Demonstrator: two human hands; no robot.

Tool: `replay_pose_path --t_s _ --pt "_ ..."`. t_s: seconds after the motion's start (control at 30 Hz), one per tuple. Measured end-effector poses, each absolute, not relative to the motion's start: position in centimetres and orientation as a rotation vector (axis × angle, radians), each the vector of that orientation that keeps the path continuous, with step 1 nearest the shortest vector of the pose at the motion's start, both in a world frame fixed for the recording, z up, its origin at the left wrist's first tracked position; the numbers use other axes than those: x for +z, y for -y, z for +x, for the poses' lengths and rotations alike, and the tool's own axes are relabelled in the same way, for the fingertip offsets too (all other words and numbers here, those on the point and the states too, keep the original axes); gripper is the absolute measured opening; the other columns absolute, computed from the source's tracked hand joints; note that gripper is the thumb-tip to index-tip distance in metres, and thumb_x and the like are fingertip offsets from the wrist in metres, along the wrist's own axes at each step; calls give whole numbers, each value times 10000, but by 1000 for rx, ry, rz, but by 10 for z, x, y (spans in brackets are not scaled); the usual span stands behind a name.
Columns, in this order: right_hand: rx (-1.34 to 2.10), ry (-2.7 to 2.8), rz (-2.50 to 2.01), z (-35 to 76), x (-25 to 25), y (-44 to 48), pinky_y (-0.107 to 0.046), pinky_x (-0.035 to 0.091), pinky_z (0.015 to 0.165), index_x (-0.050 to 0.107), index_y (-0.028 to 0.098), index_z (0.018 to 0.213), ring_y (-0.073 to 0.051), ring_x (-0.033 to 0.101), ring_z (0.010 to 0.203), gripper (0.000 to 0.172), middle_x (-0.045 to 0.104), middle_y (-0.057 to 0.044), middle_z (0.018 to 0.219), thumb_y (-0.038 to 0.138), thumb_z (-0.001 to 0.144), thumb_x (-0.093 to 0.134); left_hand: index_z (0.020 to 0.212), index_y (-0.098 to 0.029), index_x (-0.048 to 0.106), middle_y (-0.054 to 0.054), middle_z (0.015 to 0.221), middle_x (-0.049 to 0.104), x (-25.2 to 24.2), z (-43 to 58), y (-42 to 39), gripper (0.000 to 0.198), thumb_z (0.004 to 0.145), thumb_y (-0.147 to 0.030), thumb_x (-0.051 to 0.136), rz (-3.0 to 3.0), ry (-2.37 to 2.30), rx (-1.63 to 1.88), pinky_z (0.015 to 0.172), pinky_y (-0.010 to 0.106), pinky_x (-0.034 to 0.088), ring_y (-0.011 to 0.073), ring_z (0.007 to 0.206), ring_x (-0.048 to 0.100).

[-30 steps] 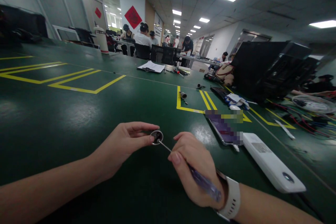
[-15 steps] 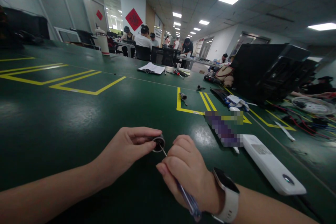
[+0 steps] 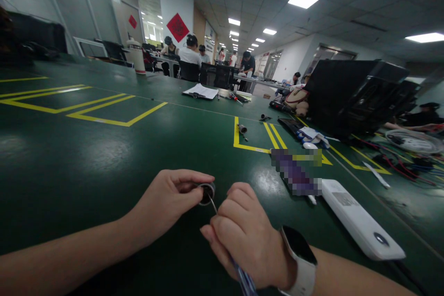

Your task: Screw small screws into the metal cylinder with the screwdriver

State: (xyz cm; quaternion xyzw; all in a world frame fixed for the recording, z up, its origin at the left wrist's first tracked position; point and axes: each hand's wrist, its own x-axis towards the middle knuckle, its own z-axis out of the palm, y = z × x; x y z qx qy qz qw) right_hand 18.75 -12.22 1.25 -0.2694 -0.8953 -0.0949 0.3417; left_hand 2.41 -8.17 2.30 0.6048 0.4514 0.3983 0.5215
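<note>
Between the thumb and fingers of my left hand (image 3: 173, 199) is a small, hollow metal cylinder (image 3: 208, 193), its open end facing right and toward me. My right hand (image 3: 243, 233) is wrapped round a screwdriver (image 3: 243, 277) with a clear bluish handle. The thin shaft reaches into the cylinder's opening; its tip is hidden inside. Farther out on the green table (image 3: 114, 157), a similar metal cylinder (image 3: 242, 128) lies within yellow tape, with a tiny part (image 3: 246, 138) beside it.
At right lie a white power bank-like device (image 3: 360, 219), a blurred purple object (image 3: 294, 173) and a cloth glove (image 3: 312, 136). Behind them are a large black case (image 3: 354, 95) and tangled cables (image 3: 412, 162). A clipboard with paper (image 3: 200, 91) and a red screwdriver (image 3: 236, 98) lie farther back.
The cylinder has shifted slightly left in my left hand. My right hand has moved a little left and down, and the screwdriver handle is tilted a bit differently.
</note>
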Motion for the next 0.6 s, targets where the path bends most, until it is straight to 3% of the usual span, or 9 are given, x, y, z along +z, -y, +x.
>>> replay_pose_path --t_s 0.6 --pt "-289 2328 -706 187 13 123 -321 375 619 532 137 582 -137 401 589 308 491 -21 560 178 869 430 815 -180 726 27 851 742 25 24 83 200 634 -178 640 1447 -1081 931 742 278 546 199 793 680"
